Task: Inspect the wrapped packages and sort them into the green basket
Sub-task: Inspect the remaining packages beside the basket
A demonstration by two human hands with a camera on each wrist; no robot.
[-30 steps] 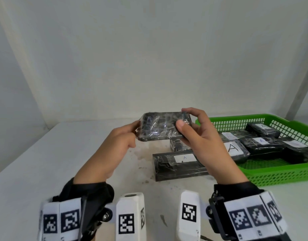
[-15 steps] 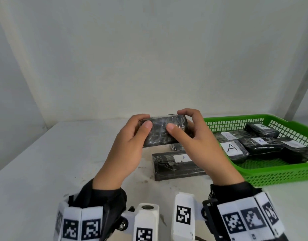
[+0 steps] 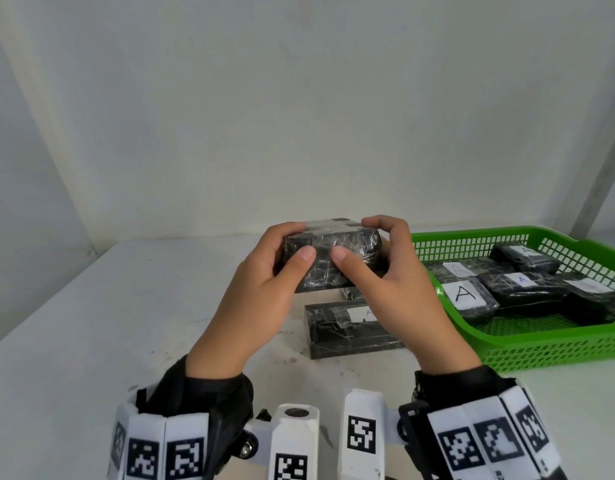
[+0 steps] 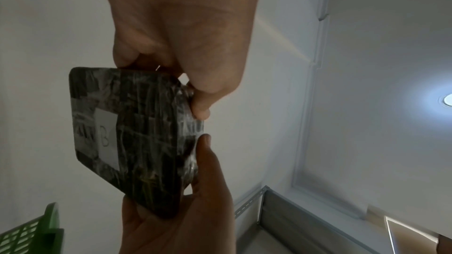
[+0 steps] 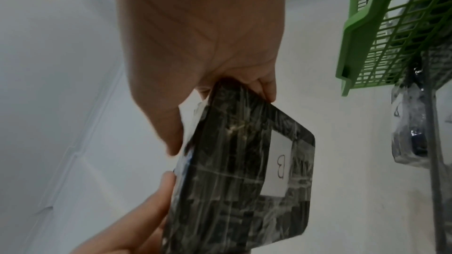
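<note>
Both hands hold one black package [image 3: 334,261] wrapped in clear film, lifted above the table. My left hand [image 3: 268,289] grips its left end and my right hand [image 3: 389,282] grips its right end, both thumbs on the near face. The wrist views show a white label marked B [image 4: 106,142] [image 5: 278,167] on the package's far face. Another wrapped package [image 3: 340,327] with a white label lies on the table below the hands. A smaller package is mostly hidden behind my right hand. The green basket [image 3: 541,341] at right holds several wrapped packages with white labels, most marked A [image 3: 463,294].
The white table [image 3: 126,306] stretches out to the left of the hands. A white wall [image 3: 299,116] rises behind the table. A grey metal upright [image 3: 600,181] stands at the far right behind the basket.
The held package has been turned between the hands, its top tipping away. My left thumb has come onto its near face. Both hands have shifted slightly inward.
</note>
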